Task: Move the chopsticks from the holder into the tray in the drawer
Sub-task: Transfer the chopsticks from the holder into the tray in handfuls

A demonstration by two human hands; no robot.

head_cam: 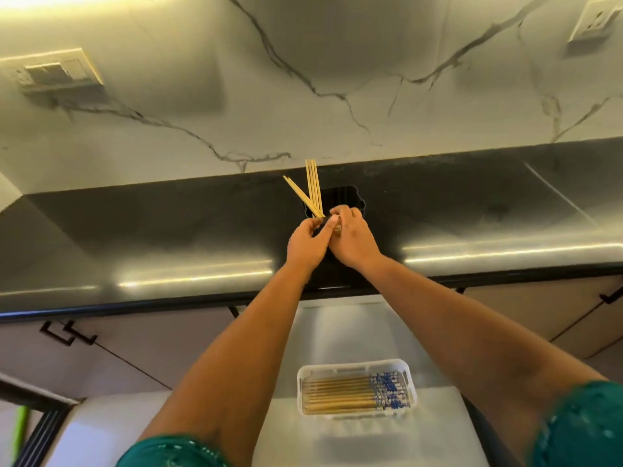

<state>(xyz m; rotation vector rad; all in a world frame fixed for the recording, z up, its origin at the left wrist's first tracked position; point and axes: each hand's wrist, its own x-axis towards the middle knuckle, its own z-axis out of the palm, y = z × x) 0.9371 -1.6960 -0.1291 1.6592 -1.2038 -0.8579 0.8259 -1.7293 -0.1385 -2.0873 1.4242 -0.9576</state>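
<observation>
Tray (357,365) w/ sorted chopsticks waited below; both hands, L (305,246) & R (352,239), pinched loose chopsticks (313,183) fanning above fingertips, prob. to align them beside holder (344,197).

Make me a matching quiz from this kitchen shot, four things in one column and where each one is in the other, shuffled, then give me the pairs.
Column one:
1. black holder
2. white tray
3. loose chopsticks
4. wall socket

Column two:
A. in the open drawer, filled with chopsticks
B. top right on the marble wall
C. on the dark counter, behind the hands
D. sticking up above the left hand and right hand

Pairs: 1-C, 2-A, 3-D, 4-B
</observation>
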